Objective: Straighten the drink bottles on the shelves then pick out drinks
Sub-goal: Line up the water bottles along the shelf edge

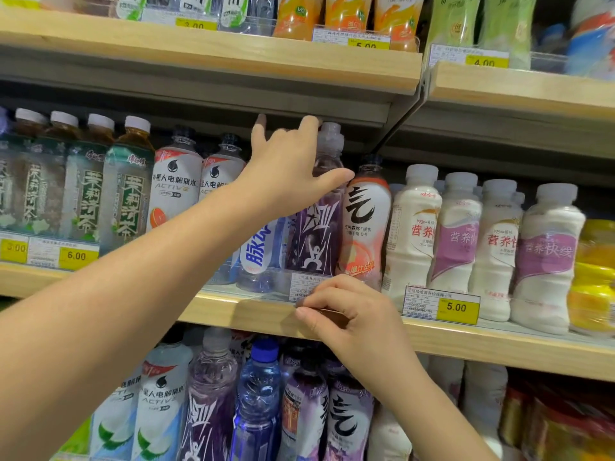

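Note:
A purple drink bottle [316, 234] with a grey cap stands on the middle shelf [259, 311]. My left hand [286, 168] grips its upper part, thumb across the front and fingers behind the neck. Beside it on the right stands a peach-labelled bottle [364, 221], and a blue bottle [259, 257] stands on the left. My right hand [346, 314] is lower down at the shelf's front edge, pinching a small flat dark thing against the price label strip.
Green tea bottles [124, 184] and white electrolyte bottles [174, 181] fill the shelf's left; white milk-drink bottles [545, 257] fill the right. The upper shelf [233, 58] hangs just above the bottle caps. More bottles [256, 404] stand on the lower shelf.

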`<state>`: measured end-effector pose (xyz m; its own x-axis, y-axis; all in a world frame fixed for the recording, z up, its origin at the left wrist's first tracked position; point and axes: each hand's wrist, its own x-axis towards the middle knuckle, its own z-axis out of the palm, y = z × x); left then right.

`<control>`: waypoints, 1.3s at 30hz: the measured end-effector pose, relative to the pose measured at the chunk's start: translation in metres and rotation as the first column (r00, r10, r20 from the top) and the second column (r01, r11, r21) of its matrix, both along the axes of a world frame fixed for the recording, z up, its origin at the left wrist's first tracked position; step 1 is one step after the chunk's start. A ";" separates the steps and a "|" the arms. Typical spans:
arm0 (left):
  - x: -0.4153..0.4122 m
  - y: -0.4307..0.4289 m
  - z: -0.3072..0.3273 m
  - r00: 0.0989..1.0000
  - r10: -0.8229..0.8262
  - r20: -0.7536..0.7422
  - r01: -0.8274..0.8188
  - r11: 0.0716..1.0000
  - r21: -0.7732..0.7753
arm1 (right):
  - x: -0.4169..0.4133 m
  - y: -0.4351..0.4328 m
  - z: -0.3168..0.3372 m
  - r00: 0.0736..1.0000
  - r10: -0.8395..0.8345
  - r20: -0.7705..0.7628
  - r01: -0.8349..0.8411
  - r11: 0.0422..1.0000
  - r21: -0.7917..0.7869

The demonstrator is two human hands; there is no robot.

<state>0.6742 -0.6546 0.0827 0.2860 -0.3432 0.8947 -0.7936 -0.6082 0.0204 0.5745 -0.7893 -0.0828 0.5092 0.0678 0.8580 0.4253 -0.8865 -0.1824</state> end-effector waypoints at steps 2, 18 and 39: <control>-0.004 0.004 -0.004 0.999 -0.048 -0.004 0.048 0.999 -0.012 | -0.001 0.001 0.000 1.000 -0.010 -0.017 0.010 1.000 -0.009; -0.025 0.017 -0.025 0.868 -0.434 -0.240 0.408 0.900 -0.153 | -0.013 0.019 0.002 0.970 -0.198 -0.142 0.184 0.977 -0.106; -0.065 0.070 0.003 0.844 -0.520 -0.131 0.436 0.807 -0.397 | -0.005 0.019 -0.010 0.971 -0.235 -0.033 0.228 0.961 -0.154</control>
<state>0.6094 -0.5843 0.0857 0.3711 -0.1768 0.9116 -0.9286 -0.0724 0.3640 0.5698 -0.7703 -0.0932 0.5683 0.0676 0.8200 0.1990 -0.9783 -0.0573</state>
